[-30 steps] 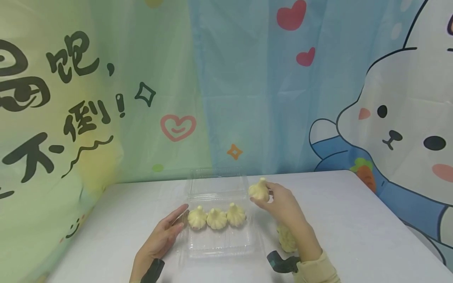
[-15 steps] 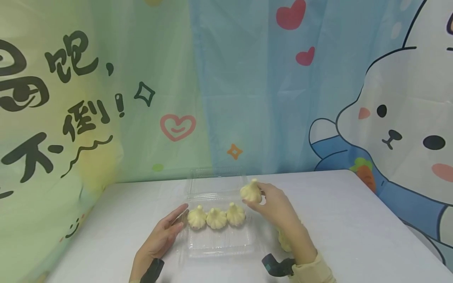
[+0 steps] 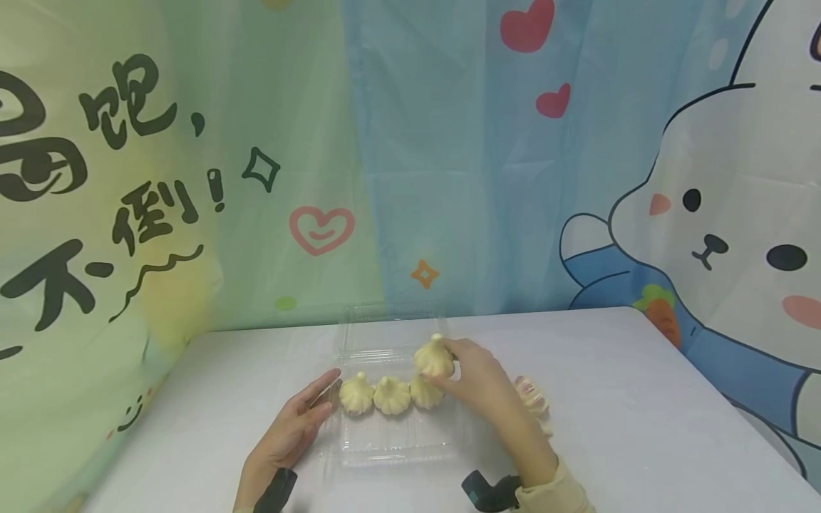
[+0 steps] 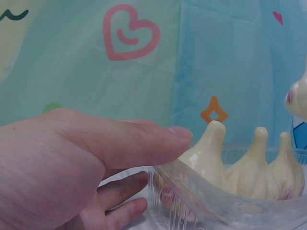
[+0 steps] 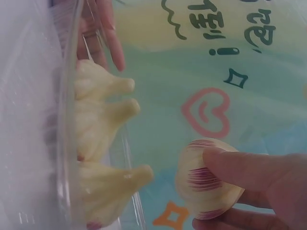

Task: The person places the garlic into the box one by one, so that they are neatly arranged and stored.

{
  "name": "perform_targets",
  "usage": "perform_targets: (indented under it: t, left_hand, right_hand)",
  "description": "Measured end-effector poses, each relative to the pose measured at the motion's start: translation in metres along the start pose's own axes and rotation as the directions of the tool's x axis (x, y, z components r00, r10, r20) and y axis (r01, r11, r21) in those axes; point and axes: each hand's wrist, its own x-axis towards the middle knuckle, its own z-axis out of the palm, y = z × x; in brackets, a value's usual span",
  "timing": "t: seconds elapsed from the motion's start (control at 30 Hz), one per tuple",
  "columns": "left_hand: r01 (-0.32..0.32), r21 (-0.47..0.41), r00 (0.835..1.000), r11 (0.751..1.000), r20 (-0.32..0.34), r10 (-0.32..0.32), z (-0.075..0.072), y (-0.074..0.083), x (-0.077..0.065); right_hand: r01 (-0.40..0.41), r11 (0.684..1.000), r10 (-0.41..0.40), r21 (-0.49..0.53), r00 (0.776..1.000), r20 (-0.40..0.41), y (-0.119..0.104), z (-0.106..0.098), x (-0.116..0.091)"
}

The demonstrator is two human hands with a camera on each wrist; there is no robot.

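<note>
1. Hands: apart from each other, one either side of the tray.
2. Left hand [image 3: 296, 427]: at the left wall of the clear tray [image 3: 398, 443]; fingers mostly straight, thumb touching the rim, no bulb in its grasp.
3. Right hand [image 3: 476, 376]: pinches the held bulb [image 3: 434, 358] between thumb and fingers. The bulb is cream with purple streaks, raised clear of the row, over the tray's far right part.
4. Row: three bulbs side by side in the far half of the tray, stems upward: left bulb [image 3: 356, 394], middle bulb [image 3: 392, 397], right bulb [image 3: 423, 394]. In the head view the held bulb and the right hand partly cover the right bulb.
5. Lid [image 3: 393, 333]: clear, folded back beyond the tray's far edge.
6. Spare garlic [image 3: 531, 394]: on the white worktop [image 3: 648, 420], right of the tray, partly hidden by the right forearm; exact count cannot be told.
7. Wrists: a dark device on each; pale sleeve [image 3: 556, 491] at the right.
8. Backdrop [image 3: 423, 157]: green and blue cloth, far side, printed with hearts, lettering and a white cartoon animal.
</note>
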Motion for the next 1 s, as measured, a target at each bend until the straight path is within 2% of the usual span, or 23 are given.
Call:
perform_targets:
  t: [0.53, 0.77, 1.0]
  left_hand:
    - [-0.014, -0.001, 1.000, 1.000, 0.001, 0.014, -0.001, -0.002, 0.001]
    - [-0.017, 0.005, 1.000, 1.000, -0.007, 0.017, -0.001, -0.004, 0.002]
    - [-0.022, 0.016, 1.000, 1.000, -0.011, 0.023, -0.001, -0.004, 0.002]
  right_hand:
    - [0.075, 0.996, -0.076, 0.049, 0.997, 0.018, -0.016, 0.012, -0.006]
    - [0.058, 0.997, -0.060, 0.060, 0.997, 0.044, -0.019, 0.018, -0.007]
    - [0.060, 0.998, -0.062, 0.020, 0.996, 0.069, -0.021, 0.024, -0.004]
